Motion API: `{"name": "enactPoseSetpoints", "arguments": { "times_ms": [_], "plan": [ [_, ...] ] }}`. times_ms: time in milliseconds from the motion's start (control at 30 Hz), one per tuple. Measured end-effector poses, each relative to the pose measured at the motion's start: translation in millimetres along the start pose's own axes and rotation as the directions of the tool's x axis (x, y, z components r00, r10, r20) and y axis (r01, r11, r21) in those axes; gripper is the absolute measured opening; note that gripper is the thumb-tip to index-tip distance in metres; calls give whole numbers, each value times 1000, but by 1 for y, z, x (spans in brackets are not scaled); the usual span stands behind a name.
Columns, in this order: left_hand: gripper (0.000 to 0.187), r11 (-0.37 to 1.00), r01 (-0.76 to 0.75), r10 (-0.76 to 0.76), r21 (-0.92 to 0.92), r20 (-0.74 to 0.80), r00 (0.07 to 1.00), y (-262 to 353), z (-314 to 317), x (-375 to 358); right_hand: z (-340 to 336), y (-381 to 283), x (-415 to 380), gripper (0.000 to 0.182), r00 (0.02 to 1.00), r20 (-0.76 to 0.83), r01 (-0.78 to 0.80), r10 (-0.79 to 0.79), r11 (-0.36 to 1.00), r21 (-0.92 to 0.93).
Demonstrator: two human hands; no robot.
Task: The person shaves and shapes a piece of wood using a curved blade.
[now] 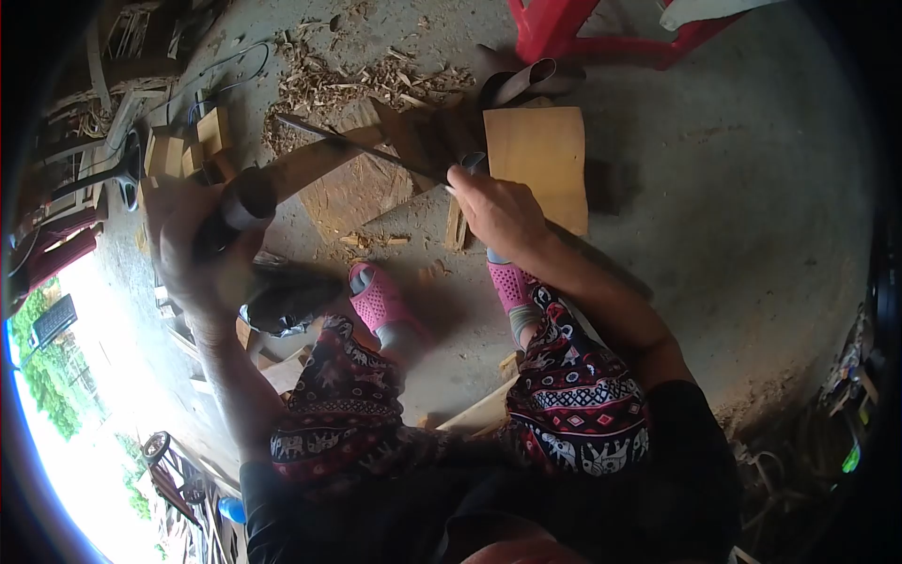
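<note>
Patterned knees (pixel 564 395) lowest in frame. Left hand (pixel 202 249) wraps closed around curled strip (pixel 249 197); right hand (pixel 498 211) clenches blade (pixel 357 146), crossing between them over wood block (pixel 362 188).

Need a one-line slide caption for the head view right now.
Seated person's left hand grips a dark handle while the right hand steadies a long blade over a wooden block, shavings nearby.

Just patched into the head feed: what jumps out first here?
The two hands, mid-frame: the left hand grips a dark handle and the right hand holds the far end of a long dark blade over a wood block. Below them are pink shoes and patterned trousers. Wood shavings litter the concrete at top, beside a red plastic stool.
</note>
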State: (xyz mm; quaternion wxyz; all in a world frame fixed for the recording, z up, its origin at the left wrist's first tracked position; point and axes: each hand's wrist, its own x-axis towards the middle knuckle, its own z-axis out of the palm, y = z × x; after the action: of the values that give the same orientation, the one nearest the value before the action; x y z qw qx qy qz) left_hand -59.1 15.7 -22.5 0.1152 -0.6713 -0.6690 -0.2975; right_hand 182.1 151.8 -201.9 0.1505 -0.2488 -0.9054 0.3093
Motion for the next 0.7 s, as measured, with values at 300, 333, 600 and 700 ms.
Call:
{"name": "enactPoseSetpoints", "arguments": {
  "times_ms": [300, 333, 600, 700],
  "plan": [
    [49, 1000, 24, -24, 6, 8, 1000, 8, 0, 3, 12, 6, 5, 11, 999, 14, -32, 32, 999, 10],
    [50, 999, 40, -40, 10, 7, 999, 5, 0, 4, 14, 13, 10, 11, 999, 37, -11, 12, 999, -32],
    [50, 991, 127, -128, 48, 38, 991, 11, -1, -1, -1, -16, 0, 9, 999, -34, 38, -35, 995, 87],
    [50, 998, 57, -56, -3, 19, 998, 7, 0, 4, 32, 22, 15, 10, 999, 23, -41, 41, 999, 22]
  ]
}}
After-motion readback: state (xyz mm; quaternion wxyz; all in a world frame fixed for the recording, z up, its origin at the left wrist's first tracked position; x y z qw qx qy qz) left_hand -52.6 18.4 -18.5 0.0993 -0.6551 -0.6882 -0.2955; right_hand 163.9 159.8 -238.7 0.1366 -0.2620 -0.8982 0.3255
